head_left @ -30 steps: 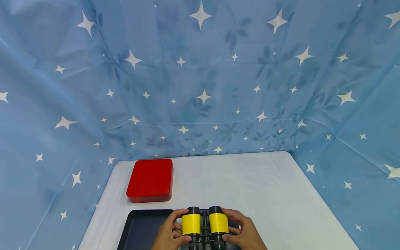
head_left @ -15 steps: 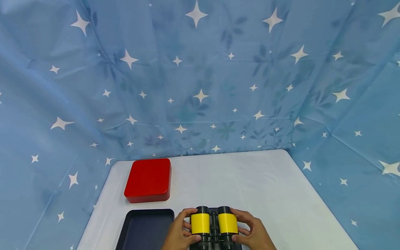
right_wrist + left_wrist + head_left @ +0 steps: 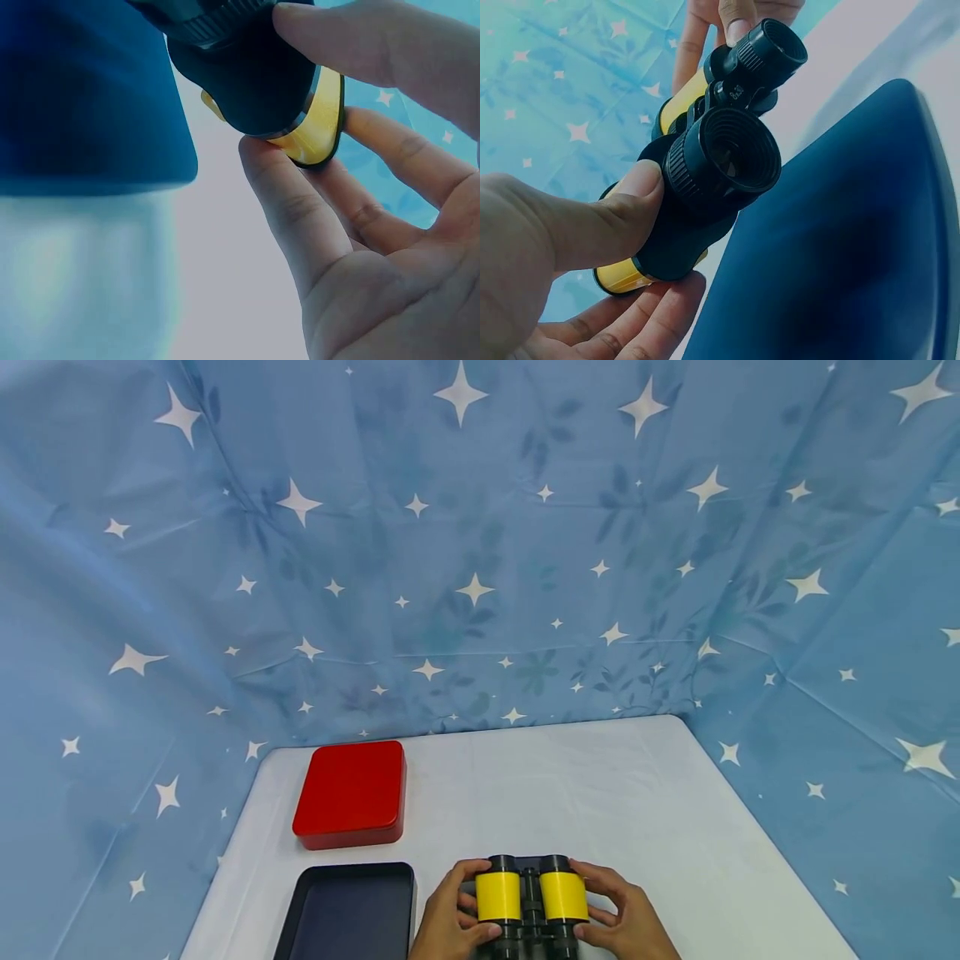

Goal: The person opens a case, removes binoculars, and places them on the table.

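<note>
Head cam: white table (image 3: 600, 793), far corners rounded, boxed in on the sides I can see by blue curtain (image 3: 480, 527) with white stars and darker leaf prints, creased at both sides. A red box (image 3: 350, 793) sits left, near the back edge; a dark tray (image 3: 352, 910) lies in front of it. The binoculars (image 3: 532, 902), yellow barrels and black hinge, are right of the tray at the bottom of view, with a dark flat thing (image 3: 529, 862) peeking out behind. The left hand (image 3: 448, 914) and right hand (image 3: 628, 914) each pinch one barrel.

Vs a second ago: binoculars and both hands sit further right against the tray; left hand overlapped its right edge then, now it's off it. Red box same spot on the table. Grip unchanged.

Left wrist cam: adds the eyepieces (image 3: 739, 154), hard to see from the head cam, plus small white print (image 3: 736, 93) I can't read reliably. Left thumb on top, fingers under. Dark blue panel (image 3: 840, 217) alongside; can't tell if it's the tray.

Right wrist cam: thumb on black housing, fingertips beneath and against the yellow.
</note>
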Demonstrator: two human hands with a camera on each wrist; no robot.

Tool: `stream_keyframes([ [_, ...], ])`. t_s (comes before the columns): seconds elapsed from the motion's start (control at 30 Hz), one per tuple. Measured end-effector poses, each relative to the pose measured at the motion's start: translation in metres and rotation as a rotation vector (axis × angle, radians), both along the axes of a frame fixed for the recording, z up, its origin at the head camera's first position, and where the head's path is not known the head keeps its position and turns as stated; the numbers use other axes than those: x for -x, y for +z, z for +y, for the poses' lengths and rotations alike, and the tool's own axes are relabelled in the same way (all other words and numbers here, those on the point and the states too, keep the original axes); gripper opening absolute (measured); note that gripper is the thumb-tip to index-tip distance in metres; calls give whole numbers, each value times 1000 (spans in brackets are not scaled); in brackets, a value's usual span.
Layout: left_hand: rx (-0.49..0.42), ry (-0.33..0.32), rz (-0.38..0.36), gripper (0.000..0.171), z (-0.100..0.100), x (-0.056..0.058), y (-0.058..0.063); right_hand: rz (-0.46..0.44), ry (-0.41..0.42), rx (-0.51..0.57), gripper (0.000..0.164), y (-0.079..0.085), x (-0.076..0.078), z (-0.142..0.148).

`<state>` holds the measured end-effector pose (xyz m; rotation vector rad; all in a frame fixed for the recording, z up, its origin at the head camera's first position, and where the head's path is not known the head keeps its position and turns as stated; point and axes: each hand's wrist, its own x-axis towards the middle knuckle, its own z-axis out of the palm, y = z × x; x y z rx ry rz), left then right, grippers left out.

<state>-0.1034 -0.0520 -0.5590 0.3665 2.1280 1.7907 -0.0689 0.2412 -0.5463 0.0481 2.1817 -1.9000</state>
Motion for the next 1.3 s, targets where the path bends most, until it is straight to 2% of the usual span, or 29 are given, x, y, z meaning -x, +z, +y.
stream_keyframes([
  [0.17, 18, 12, -19, 77, 8, -1, -2, -14, -41, -60, 78, -2, -2, 4],
  [0.63, 25, 10, -18, 76, 30, -3, -14, -6, -24, -51, 79, -5, -6, 24],
  [0.9, 27, 7, 11, 74, 42, -3, -18, 11, -33, -79, 78, -7, -9, 33],
  [1.1, 19, 3, 4, 74, 48, -4, -20, 2, -37, -79, 79, -6, -11, 38],
  [1.3, 39, 28, 8, 76, 55, -8, -19, -22, -47, -85, 83, -8, -11, 44],
])
